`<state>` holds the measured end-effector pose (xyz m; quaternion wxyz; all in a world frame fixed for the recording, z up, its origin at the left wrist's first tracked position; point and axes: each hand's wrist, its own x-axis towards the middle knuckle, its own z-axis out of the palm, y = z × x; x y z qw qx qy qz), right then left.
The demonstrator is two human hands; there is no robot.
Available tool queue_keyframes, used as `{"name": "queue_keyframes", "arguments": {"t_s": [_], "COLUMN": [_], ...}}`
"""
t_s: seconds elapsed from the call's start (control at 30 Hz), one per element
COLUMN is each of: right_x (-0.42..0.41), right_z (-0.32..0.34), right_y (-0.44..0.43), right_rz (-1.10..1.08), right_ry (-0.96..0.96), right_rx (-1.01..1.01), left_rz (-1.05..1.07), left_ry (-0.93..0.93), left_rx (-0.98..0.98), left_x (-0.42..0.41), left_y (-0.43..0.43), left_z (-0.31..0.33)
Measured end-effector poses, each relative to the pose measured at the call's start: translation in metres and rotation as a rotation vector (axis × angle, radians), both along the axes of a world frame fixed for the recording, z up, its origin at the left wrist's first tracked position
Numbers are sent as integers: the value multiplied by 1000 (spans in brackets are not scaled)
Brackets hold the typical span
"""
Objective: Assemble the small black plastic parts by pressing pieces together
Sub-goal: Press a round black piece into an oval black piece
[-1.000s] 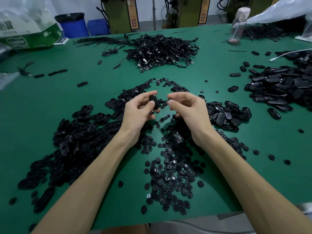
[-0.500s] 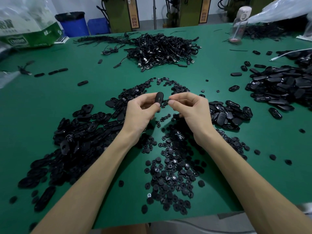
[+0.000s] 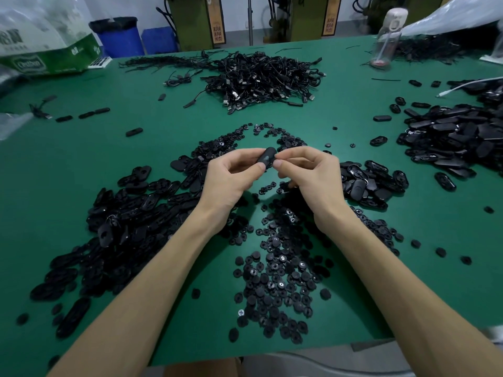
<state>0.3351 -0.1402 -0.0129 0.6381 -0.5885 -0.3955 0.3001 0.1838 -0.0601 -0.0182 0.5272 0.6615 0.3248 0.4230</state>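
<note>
Pinching one oval black part (image 3: 267,158) between them above the middle of the green worktop (image 3: 68,164), the left hand (image 3: 231,175) and right hand (image 3: 310,172) grip its ends, sensible since it looks light, stiff and slick.

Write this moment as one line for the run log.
stage: pressing | left hand: holds oval part | right hand: pinches same part | above table
</note>
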Motion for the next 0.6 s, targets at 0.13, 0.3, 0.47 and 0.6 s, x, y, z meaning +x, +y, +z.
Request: {"name": "queue_keyframes", "arguments": {"t_s": [0.13,0.3,0.47,0.6], "right_x": [1,3,3,3], "right_z": [3,6,4,3], "right_y": [-1,-1,1,0], "right_rz": [75,184,242,225], "right_ry": [161,343,371,335], "right_rx": [13,70,108,104], "left_rz": [41,131,149,133], "left_ry": [10,25,22,25], "left_rx": [-9,-44,-82,-69], "left_x": [-1,-2,-1,-1], "left_y": [2,5,4,3], "left_z": [-2,-3,-2,-2]}}
